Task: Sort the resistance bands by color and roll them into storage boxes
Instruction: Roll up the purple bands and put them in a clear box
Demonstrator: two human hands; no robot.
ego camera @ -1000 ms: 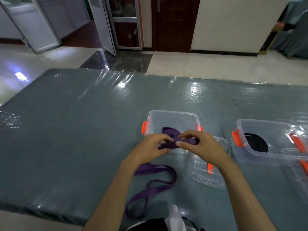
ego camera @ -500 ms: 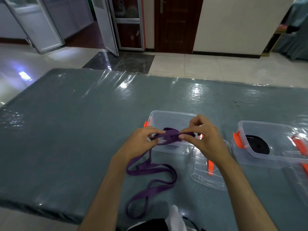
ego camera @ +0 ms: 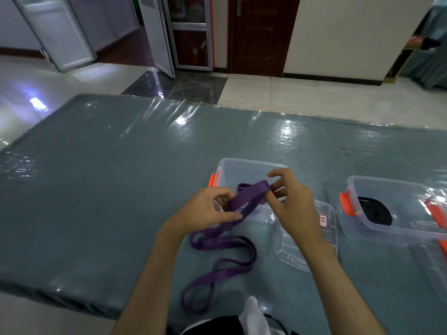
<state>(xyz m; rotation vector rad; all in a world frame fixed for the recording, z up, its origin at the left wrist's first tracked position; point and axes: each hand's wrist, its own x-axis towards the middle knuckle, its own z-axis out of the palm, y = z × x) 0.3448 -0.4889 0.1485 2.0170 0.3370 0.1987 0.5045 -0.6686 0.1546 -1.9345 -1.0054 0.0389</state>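
1. You had one colour already put away: a black band (ego camera: 375,211) lay coiled in the clear box on the right (ego camera: 387,234), its lid not yet on.

2. You were holding the purple band (ego camera: 244,200) in front of the clear box in the middle (ego camera: 251,165). That box appeared to have nothing settled in it, though your hands hid part of its floor.

3. Your left hand (ego camera: 205,211) pinched the band between thumb and curled fingers at the near end of the held stretch. Your right hand (ego camera: 294,201) gripped the far end with thumb and bent fingers; exactly which fingertips touched it I could not tell.

4. Only a short stretch of the purple band was gathered between your hands. Most of it trailed loose on the grey-green table cover (ego camera: 96,189), looping toward your body near the table's edge.

5. A clear lid (ego camera: 304,240) lay flat just to the right of the middle box, partly under your right forearm.

6. By my judgement the purple roll had barely begun: it remained to wind the whole trailing length, set the coil in the middle box, and close both boxes. No other loose bands were in view.
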